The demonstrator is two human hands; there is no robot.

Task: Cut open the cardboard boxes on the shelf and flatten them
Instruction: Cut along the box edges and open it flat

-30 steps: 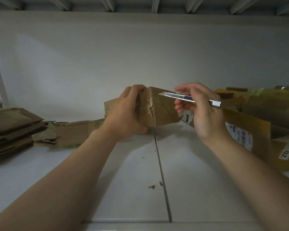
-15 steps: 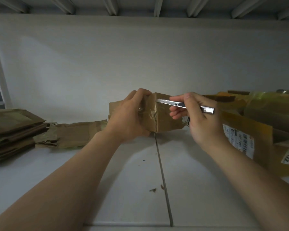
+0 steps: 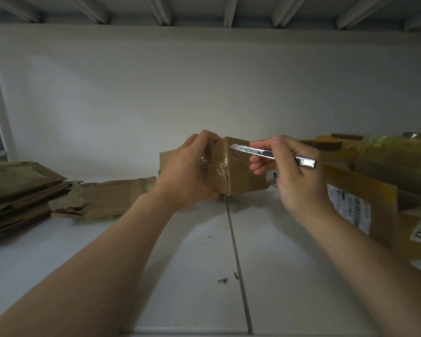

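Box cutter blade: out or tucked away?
Out. A short pointed blade sticks past the metal box cutter held in the right hand, its tip at the taped seam of the cardboard box the left hand grips.

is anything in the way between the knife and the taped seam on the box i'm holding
Nothing visible. The right hand holds the knife with its blade tip at the top of the taped seam on the box. The left hand grips the box just left of that seam, not across it.

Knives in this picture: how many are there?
1: the utility knife in the right hand, its blade at the box that the left hand grips. More may be hidden under cardboard.
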